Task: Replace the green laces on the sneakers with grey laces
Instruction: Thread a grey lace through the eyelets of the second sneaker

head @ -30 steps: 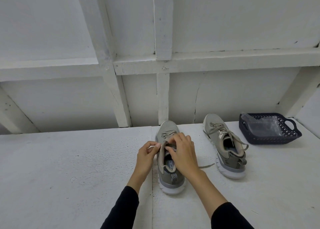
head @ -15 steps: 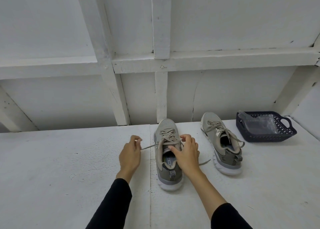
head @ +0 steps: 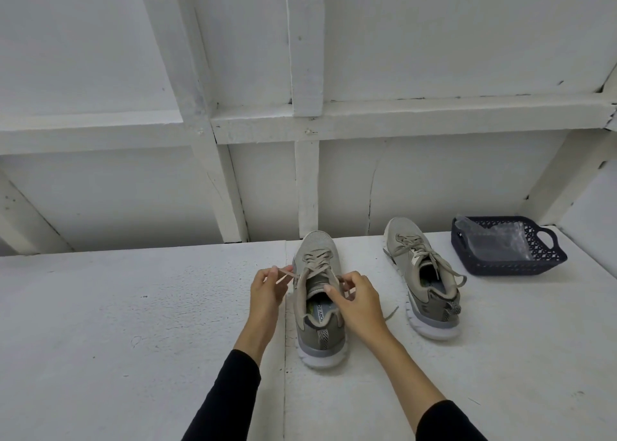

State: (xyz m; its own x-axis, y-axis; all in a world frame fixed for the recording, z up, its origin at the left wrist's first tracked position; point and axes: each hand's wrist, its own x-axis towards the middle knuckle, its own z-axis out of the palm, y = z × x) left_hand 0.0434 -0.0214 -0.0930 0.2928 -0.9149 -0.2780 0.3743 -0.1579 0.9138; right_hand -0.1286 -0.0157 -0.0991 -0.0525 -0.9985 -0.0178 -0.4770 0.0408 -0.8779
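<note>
Sneakers: we found two grey-beige ones standing on the white surface (head: 133, 307), toes toward the white panelled wall (head: 400, 40). The near sneaker (head: 319, 298) stood directly in front of the person, heel nearest the camera. The second sneaker (head: 422, 273) stood apart to its right, angled, with its lace (head: 430, 257) threaded and its loose ends trailing over the collar and side.

We recorded the left hand (head: 267, 293) just beside the near sneaker's left flank, fingers curled, pinching one end of that shoe's lace (head: 287, 273) between thumb and fingertips; the end ran from the hand to the upper eyelets. The right hand (head: 359, 298) sat at the right edge of the shoe opening, fingers curled and pinching the lace there, thumb reaching over the tongue. A further lace end (head: 390, 313) lay on the surface between the two shoes. The lace colour read as dull greyish-beige; we could not tell green from grey with confidence.

Both forearms entered from the bottom edge in black sleeves (head: 227, 397).

A dark blue perforated basket (head: 547, 257) stood at the far right of the surface, well apart from the hands, holding a clear plastic packet (head: 497, 240). We could not make out the packet's contents.
</note>
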